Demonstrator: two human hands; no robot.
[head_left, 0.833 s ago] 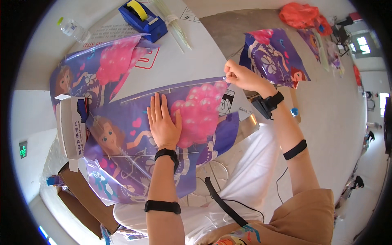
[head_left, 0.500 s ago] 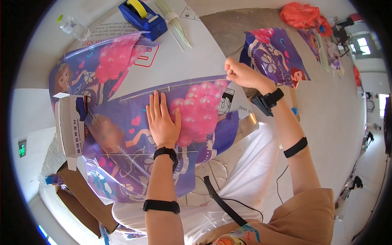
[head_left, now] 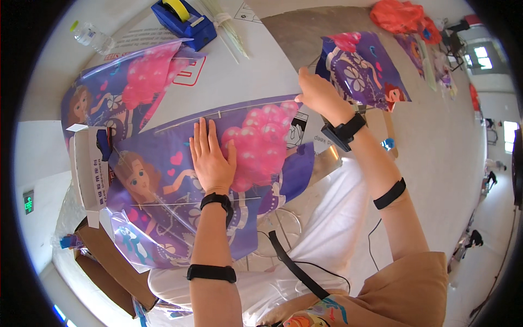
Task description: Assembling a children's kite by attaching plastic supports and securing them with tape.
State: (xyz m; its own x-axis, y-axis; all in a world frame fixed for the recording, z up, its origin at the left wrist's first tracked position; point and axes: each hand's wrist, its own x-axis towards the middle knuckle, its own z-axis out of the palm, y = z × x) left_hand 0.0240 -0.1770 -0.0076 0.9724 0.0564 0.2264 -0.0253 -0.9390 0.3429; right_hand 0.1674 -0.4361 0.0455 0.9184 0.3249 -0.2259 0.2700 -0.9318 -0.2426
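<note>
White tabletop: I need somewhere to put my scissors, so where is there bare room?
The widest bare patch of white tabletop lies between the tape dispenser, the stick bundle and the sheet under the left hand. The right hand is at its right end. The left is crowded: another sheet, a white box and a bottle.

- Shirt [head_left: 414, 283]: tan, short-sleeved; multicoloured front print [head_left: 313, 318].
- Trousers [head_left: 343, 218]: white.
- Wristbands [head_left: 351, 126]: black, one per wrist; dark module [head_left: 336, 136] at right.
- Forearm bands [head_left: 211, 273]: black, one per arm.
</note>
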